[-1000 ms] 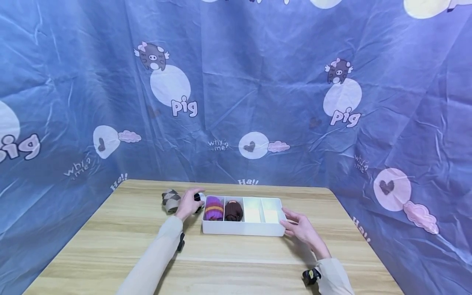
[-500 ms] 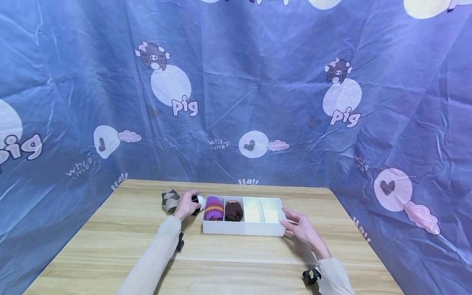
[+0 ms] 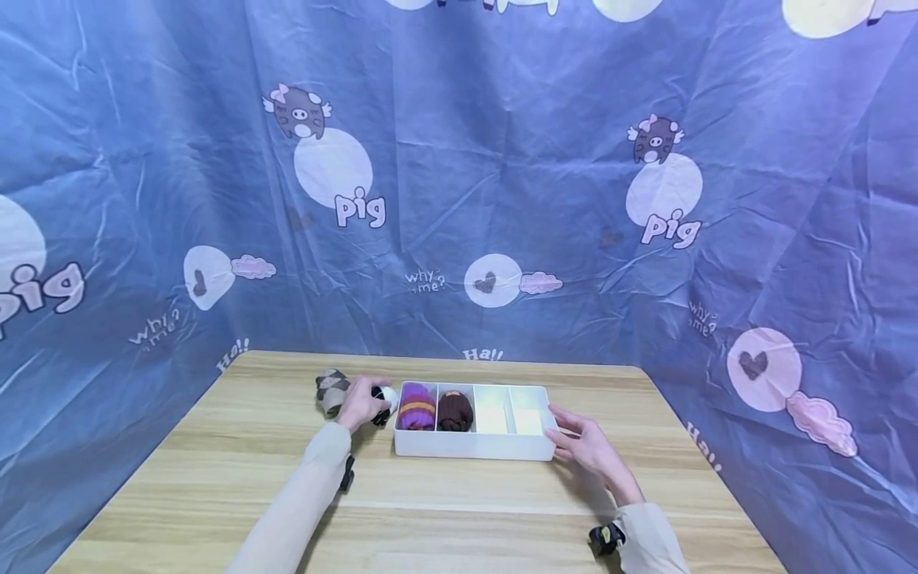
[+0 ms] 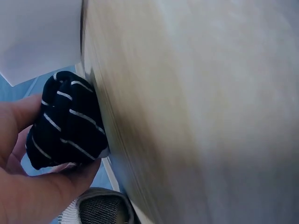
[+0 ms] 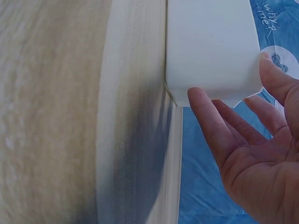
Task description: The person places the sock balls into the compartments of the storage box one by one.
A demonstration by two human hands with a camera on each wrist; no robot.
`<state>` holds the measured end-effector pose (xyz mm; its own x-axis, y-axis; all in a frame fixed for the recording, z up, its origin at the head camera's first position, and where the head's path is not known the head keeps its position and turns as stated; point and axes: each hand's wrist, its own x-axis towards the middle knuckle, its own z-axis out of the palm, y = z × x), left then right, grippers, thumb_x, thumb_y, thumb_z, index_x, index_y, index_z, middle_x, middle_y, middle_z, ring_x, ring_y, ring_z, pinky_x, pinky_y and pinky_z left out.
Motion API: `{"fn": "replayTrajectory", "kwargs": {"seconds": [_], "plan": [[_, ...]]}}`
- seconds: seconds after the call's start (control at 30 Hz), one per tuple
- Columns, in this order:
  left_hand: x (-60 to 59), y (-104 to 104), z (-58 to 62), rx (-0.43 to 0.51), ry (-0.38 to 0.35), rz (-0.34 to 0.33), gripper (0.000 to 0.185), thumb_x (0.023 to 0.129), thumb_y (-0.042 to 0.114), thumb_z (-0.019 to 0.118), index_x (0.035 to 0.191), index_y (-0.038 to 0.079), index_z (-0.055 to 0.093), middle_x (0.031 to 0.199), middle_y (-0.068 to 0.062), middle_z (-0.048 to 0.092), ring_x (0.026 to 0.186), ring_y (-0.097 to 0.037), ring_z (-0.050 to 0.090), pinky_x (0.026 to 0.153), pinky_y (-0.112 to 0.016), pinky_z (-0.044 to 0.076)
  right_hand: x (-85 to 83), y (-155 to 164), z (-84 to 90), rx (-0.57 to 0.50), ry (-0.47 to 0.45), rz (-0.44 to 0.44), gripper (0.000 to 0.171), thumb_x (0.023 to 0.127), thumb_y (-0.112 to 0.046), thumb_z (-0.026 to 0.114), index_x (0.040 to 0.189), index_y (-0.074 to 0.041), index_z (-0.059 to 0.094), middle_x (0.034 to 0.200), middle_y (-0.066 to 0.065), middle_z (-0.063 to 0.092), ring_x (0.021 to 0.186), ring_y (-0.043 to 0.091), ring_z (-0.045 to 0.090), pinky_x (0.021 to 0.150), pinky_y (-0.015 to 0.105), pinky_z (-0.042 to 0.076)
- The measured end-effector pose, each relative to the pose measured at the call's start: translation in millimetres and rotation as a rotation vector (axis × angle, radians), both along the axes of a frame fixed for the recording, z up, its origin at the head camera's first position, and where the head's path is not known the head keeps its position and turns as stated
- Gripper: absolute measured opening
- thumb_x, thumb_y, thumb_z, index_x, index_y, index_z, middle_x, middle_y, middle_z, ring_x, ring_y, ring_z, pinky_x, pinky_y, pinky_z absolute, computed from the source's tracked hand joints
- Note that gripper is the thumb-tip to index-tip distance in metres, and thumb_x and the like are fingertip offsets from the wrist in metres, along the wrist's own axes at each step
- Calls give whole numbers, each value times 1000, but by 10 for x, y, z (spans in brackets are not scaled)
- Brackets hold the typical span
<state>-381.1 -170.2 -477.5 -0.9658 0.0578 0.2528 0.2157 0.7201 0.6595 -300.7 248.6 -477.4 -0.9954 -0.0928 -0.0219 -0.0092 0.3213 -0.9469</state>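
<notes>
Left wrist — left hand (image 4: 28, 186) grips striped sock roll (image 4: 65, 123).

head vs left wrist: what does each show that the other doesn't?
Head only: the tray's four compartments, a purple roll and a brown roll in the left two, the other two empty; the right hand at its right end; a grey checked roll.

Left wrist only: thin white stripes on the black roll.

Both: left hand gripping that roll beside the tray, on the table.
</notes>
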Motion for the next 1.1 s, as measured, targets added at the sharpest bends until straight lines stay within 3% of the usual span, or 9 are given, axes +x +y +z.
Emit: {"fn": "replayTrajectory", "kwargs": {"seconds": [0.37,0.63,0.9,1.1], "plan": [[-11,-30,-10,24,-15,53,40,76,9,79,116,8,72,120,-18,68,112,-35,61,95,-47,47,5,-13,-20,-12,-8,-17,62,93,-14,67,148,-3,41,144,36,40,112,30,63,87,36,57],[-23,-46,90,84,65,80,40,80,11,77,120,9,70,124,-18,66,117,-38,58,98,-50,45,-10,11,-3,-25,1,7,62,94,-13,65,149,-1,37,144,35,41,118,34,59,88,36,57],[-8,-43,230,207,146,94,38,83,14,76,121,10,70,126,-18,65,123,-35,55,107,-47,40,6,14,5,-19,7,21,63,94,-13,65,149,0,37,143,36,41,116,32,60,88,36,57],[36,-11,252,266,163,120,39,84,18,77,121,11,70,126,-17,64,122,-34,55,108,-47,38,9,0,-3,-29,-4,10,63,93,-13,66,149,-1,38,144,35,41,114,32,62,87,36,57]]}}
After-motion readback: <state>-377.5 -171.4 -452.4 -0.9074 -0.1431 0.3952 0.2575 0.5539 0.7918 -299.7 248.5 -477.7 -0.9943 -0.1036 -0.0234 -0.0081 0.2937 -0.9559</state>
